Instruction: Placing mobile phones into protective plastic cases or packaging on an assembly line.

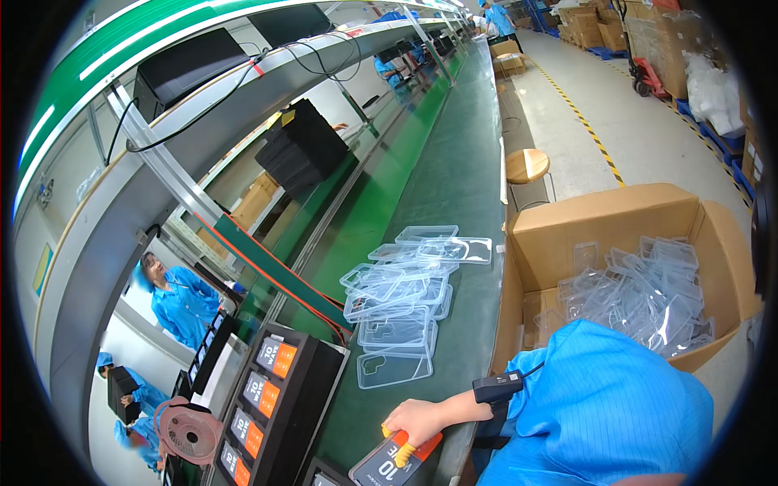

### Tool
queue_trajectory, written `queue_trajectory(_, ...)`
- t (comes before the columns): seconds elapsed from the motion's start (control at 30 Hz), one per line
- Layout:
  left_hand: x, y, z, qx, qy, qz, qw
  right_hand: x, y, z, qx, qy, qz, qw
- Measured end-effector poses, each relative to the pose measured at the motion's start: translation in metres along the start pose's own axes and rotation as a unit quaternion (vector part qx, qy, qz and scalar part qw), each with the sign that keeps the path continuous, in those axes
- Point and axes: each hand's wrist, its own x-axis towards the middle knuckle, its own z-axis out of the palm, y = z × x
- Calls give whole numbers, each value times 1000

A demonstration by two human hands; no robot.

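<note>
My right hand (417, 423), with yellow covers on its fingertips, comes in from the lower right in a blue sleeve with a small black device at the wrist. Its thumb and fingers close on the edge of a flat grey and orange package (379, 468) at the green bench's near end. Just beyond lies an overlapping pile of clear plastic shells (397, 328), several with camera-like cutouts. To the left, a black tray (304, 352) holds several similar grey and orange packages (261, 394). My left hand does not show.
An open cardboard box (604, 206) on the right is heaped with clear plastic shells (648, 304). A green bench (450, 154) runs far ahead, past a stack of black trays (300, 150). A round stool (527, 165) stands beyond the box. Co-workers in blue (182, 300) sit across the line, near a pink fan (188, 429).
</note>
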Motion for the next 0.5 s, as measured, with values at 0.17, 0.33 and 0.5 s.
queue_trajectory(0.17, 3, -3, -1, 54, 56, 32, 996, 1, 0, 7, -15, 76, -40, 996)
queue_trajectory(0.33, 29, -17, -31, -134, -271, 180, 936, -8, 9, 7, 145, 71, 24, 987)
queue_trajectory(0.5, 11, -11, 29, -162, -217, 44, 962, 3, 9, 21, 491, -33, 93, 865)
